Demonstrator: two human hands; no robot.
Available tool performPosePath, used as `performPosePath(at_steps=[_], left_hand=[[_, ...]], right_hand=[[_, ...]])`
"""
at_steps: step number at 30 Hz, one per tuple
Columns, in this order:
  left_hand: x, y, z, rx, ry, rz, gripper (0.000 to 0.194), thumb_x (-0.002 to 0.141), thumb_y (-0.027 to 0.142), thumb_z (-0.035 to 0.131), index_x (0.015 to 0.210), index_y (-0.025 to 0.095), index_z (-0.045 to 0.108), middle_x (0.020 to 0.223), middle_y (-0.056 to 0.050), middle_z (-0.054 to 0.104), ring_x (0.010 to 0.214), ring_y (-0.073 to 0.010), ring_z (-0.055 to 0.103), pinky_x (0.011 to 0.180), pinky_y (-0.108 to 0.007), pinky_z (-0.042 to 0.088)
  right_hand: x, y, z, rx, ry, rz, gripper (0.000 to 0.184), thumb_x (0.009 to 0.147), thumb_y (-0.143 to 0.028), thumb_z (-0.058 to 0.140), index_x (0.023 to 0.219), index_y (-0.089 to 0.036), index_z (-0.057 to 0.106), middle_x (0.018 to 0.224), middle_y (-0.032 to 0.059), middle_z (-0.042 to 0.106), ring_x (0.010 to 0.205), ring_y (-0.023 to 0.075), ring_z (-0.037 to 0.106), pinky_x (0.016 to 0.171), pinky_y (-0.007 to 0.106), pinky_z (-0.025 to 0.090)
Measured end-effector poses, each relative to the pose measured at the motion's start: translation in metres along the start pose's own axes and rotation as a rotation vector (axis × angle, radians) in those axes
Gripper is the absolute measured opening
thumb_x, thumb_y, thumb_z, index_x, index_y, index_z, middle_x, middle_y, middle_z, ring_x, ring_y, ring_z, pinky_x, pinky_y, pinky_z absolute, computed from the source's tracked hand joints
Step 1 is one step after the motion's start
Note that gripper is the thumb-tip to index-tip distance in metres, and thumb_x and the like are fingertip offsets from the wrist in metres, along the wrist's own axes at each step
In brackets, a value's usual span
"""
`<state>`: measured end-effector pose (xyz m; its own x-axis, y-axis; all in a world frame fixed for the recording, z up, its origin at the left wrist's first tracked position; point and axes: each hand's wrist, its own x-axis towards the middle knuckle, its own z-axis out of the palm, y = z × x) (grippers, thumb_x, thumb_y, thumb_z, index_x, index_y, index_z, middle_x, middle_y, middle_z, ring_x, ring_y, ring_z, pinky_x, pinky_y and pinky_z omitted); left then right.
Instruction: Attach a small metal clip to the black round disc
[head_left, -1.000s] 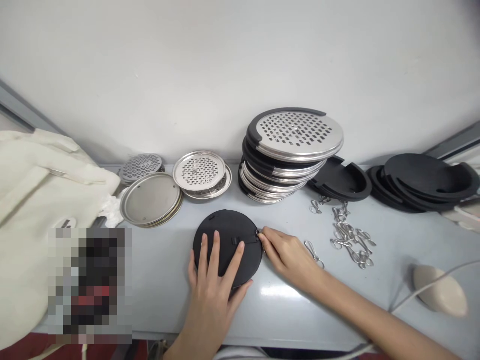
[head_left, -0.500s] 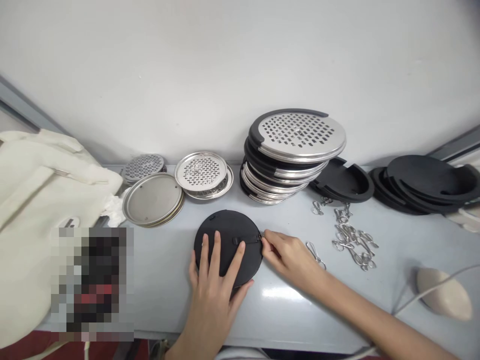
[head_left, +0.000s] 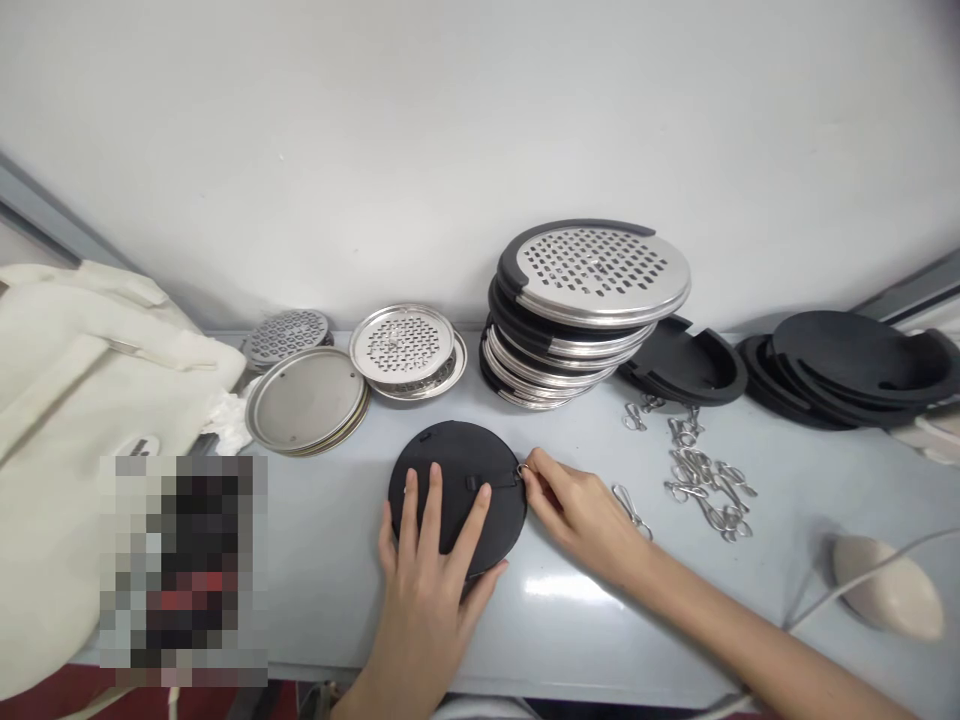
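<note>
A round black disc (head_left: 457, 450) lies on the table in front of me, with a small slot near its far edge and a strap-like bar towards its right. My left hand (head_left: 427, 570) rests on it, fingers spread flat over the near half and hiding part of it. The thumb is by the lower right rim. At the disc's right edge, my right hand (head_left: 570, 500) pinches a small metal clip (head_left: 523, 467); only its ring end shows. Just right of that hand lies a loose metal clip (head_left: 632, 510).
Behind the disc stands a tall stack of grater plates with black rims (head_left: 600, 265). Smaller grater discs (head_left: 403, 345) and plain metal discs (head_left: 307, 400) sit left. Black lids (head_left: 855, 355), a pile of metal clips (head_left: 709, 485) and a corded beige object (head_left: 889, 590) are right. A cream bag (head_left: 75, 400) stands left.
The right fingertips have shifted slightly at the disc's edge, and the ring of the metal clip shows more plainly. The left hand and the disc stay in place.
</note>
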<state>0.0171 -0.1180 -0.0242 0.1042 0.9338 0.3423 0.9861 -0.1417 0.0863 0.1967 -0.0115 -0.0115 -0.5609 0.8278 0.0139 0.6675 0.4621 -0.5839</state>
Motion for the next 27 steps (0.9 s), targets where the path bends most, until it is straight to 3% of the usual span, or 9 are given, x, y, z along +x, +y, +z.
performPosePath(at_steps=[20, 27], left_hand=[[0.0005, 0.0011, 0.0019, 0.0, 0.045, -0.012, 0.055, 0.087, 0.048, 0.056, 0.139, 0.034, 0.045, 0.152, -0.012, 0.031, 0.138, -0.0383, 0.031, 0.106, -0.053, 0.028], [-0.0008, 0.0018, -0.0019, 0.076, 0.037, 0.004, 0.058, 0.088, 0.035, 0.057, 0.143, 0.033, 0.038, 0.153, -0.011, 0.029, 0.139, -0.0355, 0.028, 0.106, -0.051, 0.029]], right_hand=[[0.0081, 0.003, -0.0014, -0.006, 0.011, -0.032, 0.024, 0.096, -0.024, 0.036, 0.074, -0.022, 0.045, 0.056, -0.0045, 0.047, 0.048, 0.0112, 0.041, 0.051, 0.022, 0.029], [0.004, 0.003, 0.0012, 0.0, 0.061, -0.078, 0.024, 0.098, -0.025, 0.033, 0.078, -0.021, 0.046, 0.061, -0.0031, 0.052, 0.053, 0.0127, 0.048, 0.054, 0.023, 0.031]])
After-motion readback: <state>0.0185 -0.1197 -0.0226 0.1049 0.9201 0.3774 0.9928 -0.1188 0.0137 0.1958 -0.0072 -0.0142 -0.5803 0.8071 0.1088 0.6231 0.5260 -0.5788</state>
